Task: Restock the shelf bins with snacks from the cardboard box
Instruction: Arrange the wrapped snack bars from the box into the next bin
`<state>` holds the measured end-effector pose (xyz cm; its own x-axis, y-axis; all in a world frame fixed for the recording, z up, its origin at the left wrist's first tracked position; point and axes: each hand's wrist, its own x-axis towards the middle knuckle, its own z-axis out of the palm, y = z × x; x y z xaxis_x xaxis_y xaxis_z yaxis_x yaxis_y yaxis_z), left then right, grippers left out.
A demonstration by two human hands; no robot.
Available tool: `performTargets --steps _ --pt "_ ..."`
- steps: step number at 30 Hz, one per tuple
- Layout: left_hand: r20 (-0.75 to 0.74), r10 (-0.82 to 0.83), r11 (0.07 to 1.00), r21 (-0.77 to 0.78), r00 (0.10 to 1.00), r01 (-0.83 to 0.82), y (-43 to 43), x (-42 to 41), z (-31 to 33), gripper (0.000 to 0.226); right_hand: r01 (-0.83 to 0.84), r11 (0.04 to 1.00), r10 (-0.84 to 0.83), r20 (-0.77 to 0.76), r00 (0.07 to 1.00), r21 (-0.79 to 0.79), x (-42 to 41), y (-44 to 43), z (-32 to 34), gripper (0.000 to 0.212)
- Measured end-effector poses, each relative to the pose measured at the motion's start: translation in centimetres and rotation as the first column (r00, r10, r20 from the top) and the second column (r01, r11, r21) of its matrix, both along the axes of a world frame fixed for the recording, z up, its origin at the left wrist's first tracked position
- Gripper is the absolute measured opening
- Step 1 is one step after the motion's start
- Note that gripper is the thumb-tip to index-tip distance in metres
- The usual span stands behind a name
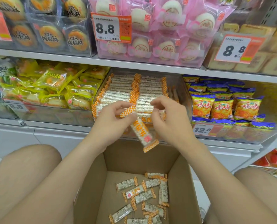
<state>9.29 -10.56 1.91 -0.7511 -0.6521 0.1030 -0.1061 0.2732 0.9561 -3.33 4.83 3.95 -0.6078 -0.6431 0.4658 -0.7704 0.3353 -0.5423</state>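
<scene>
Shop shelf (134,65) lined with clear bins of wrapped snacks. Over the middle bin (182,92), the left hand (112,118) pinches snack bars (144,135), one hanging down. The right hand (168,120) curls its fingers beside them, perhaps pinching one. Below, a cardboard box (181,183) holds loose bars (144,196).
</scene>
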Motion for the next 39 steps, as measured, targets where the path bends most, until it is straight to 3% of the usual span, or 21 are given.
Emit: performTargets --steps 2,4,7,9,11,14,16,19,22,25,28,30,32,36,39 --pt "-0.084 -0.056 0.975 0.211 0.995 0.072 0.3 0.1 0.7 0.03 -0.056 0.997 0.038 0.308 0.951 0.05 1.1 1.3 1.1 0.021" --pt "-0.158 -0.031 0.955 0.287 0.987 0.076 0.8 0.2 1.2 0.029 -0.085 0.992 0.032 0.445 0.895 0.099 1.2 2.6 1.2 0.021" --pt "-0.224 0.025 0.932 0.357 0.974 0.058 1.5 0.5 1.8 0.029 -0.045 0.999 0.053 0.575 0.817 -0.028 0.7 4.0 1.6 0.022" --pt "-0.156 -0.065 0.939 0.326 0.986 0.114 1.8 0.8 2.2 0.031 0.075 0.983 0.046 0.624 0.78 -0.167 0.3 4.7 1.9 0.026" --pt "0.008 -0.269 0.94 0.221 0.963 0.261 2.2 1.3 2.4 0.031 0.154 0.95 0.084 0.697 0.712 -0.272 0.2 5.1 2.0 0.033" --pt "0.19 -0.471 0.879 0.188 0.862 0.439 3.8 1.5 1.7 0.029 0.147 0.949 0.148 0.805 0.575 -0.28 0.8 5.0 1.1 0.036" --pt "0.179 -0.424 0.898 0.205 0.888 0.388 5.0 1.3 0.7 0.028 0.105 0.975 0.11 0.841 0.529 -0.194 1.5 5.1 0.0 0.032" --pt "0.111 -0.256 0.955 0.181 0.96 0.234 6.1 0.5 -0.3 0.029 0.069 0.997 -0.026 0.763 0.646 -0.024 1.9 5.6 -1.5 0.03" --pt "0.078 -0.085 0.977 -0.188 0.993 0.099 6.0 -0.6 -0.6 0.012 0.125 0.99 -0.084 0.451 0.889 -0.061 1.1 5.9 -1.4 0.019" --pt "0.001 -0.022 0.776 -0.631 1.0 0.018 4.7 -2.4 0.0 0.009 0.249 0.958 -0.218 0.206 0.954 -0.142 -0.7 5.5 -0.7 0.013" --pt "0.148 0.042 0.523 -0.846 0.988 0.104 3.0 -4.7 -0.1 0.04 0.353 0.914 -0.317 0.191 0.929 -0.2 -3.2 4.0 -0.4 0.011" --pt "0.31 0.183 0.451 -0.87 0.933 0.2 2.0 -5.7 -0.5 0.06 0.381 0.909 -0.347 0.198 0.917 -0.171 -4.3 2.7 -0.4 0.021" --pt "0.419 0.25 0.463 -0.844 0.873 0.272 1.2 -6.2 -1.4 0.071 0.411 0.908 -0.399 0.134 0.907 -0.083 -5.0 1.4 -0.2 0.033" --pt "0.459 0.274 0.457 -0.835 0.845 0.306 0.6 -6.5 -2.1 0.077 0.493 0.856 -0.468 -0.171 0.867 0.154 -6.5 -1.8 0.3 0.023" --pt "0.474 0.275 0.452 -0.832 0.837 0.323 0.6 -6.4 -2.1 0.077 0.488 0.827 -0.442 -0.215 0.871 0.278 -7.7 -3.4 0.9 0.019"
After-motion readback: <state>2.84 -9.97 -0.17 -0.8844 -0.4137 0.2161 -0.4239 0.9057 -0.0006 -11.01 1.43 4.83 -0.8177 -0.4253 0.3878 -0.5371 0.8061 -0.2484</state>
